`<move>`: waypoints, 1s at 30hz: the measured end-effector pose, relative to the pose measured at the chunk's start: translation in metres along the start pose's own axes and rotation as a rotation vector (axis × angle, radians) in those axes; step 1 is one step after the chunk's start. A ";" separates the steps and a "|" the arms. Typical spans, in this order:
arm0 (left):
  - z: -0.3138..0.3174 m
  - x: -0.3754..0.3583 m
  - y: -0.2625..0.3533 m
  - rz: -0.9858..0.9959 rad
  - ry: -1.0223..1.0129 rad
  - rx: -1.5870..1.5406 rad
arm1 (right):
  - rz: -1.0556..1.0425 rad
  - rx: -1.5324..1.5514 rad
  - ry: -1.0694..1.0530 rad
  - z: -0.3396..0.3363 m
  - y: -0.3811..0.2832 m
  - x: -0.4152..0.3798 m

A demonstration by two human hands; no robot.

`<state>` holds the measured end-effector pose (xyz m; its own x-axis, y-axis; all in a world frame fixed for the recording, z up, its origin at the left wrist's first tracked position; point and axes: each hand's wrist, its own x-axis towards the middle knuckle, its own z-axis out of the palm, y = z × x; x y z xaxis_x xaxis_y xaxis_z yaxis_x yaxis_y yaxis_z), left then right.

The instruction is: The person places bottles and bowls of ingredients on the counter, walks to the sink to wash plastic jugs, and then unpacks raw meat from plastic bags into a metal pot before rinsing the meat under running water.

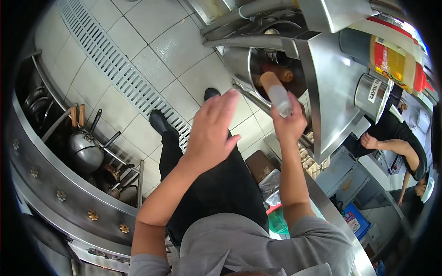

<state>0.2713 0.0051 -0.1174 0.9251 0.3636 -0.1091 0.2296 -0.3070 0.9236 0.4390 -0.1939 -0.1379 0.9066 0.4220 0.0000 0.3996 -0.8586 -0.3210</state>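
Note:
In the head view, my right hand (289, 120) is wrapped round the near end of a plastic bottle (276, 92). Its near part is translucent white, and its far part is orange. The bottle points over the rim of a large metal pot (254, 69) on the shelf under the steel counter. Inside that pot lies another orange bottle (284, 74), partly in shadow. My left hand (212, 126) hovers over the floor in front of my legs, fingers stretched out, holding nothing.
A steel counter (329, 87) overhangs the pot, bearing a labelled metal canister (371, 94) and a yellow-labelled bottle (391, 60). Left, a stove (69, 193) has pans (86, 152) on a rack below. A drain grate (110, 64) crosses the floor. Another person (405, 147) stands at right.

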 end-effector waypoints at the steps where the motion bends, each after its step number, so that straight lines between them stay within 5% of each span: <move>1: 0.006 0.009 0.008 0.032 -0.013 0.043 | -0.081 0.017 0.008 -0.020 -0.016 -0.010; 7: 0.021 0.020 0.023 0.179 -0.099 0.264 | -0.289 0.299 -0.226 -0.075 -0.088 -0.036; 10: 0.005 0.010 0.004 0.106 -0.022 0.139 | -0.125 0.797 -0.549 -0.066 -0.062 -0.010; 11: 0.000 0.006 -0.004 0.069 0.024 0.125 | -0.046 0.947 -0.504 -0.049 -0.042 0.001; 12: -0.004 0.003 -0.010 0.036 0.048 0.072 | 0.330 0.895 -0.483 -0.020 -0.010 0.009; 16: -0.022 -0.013 -0.024 -0.086 0.117 -0.031 | 0.021 -0.247 -0.385 0.123 0.113 0.061; 22: -0.045 -0.031 -0.029 -0.173 0.180 0.077 | 0.069 -0.404 -0.815 0.251 0.202 0.099; 26: -0.055 -0.033 -0.017 -0.205 0.173 -0.006 | -0.002 -0.418 -0.627 0.269 0.220 0.087; 28: -0.060 -0.032 -0.005 -0.195 0.177 -0.007 | 0.048 -0.325 -0.606 0.167 0.109 0.090; 30: -0.064 -0.025 0.013 -0.149 0.192 -0.030 | 0.156 -0.208 -0.460 0.115 0.068 0.079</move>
<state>0.2320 0.0484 -0.0786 0.8063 0.5647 -0.1758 0.3476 -0.2121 0.9133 0.5224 -0.1858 -0.2690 0.8233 0.3282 -0.4631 0.3250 -0.9415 -0.0895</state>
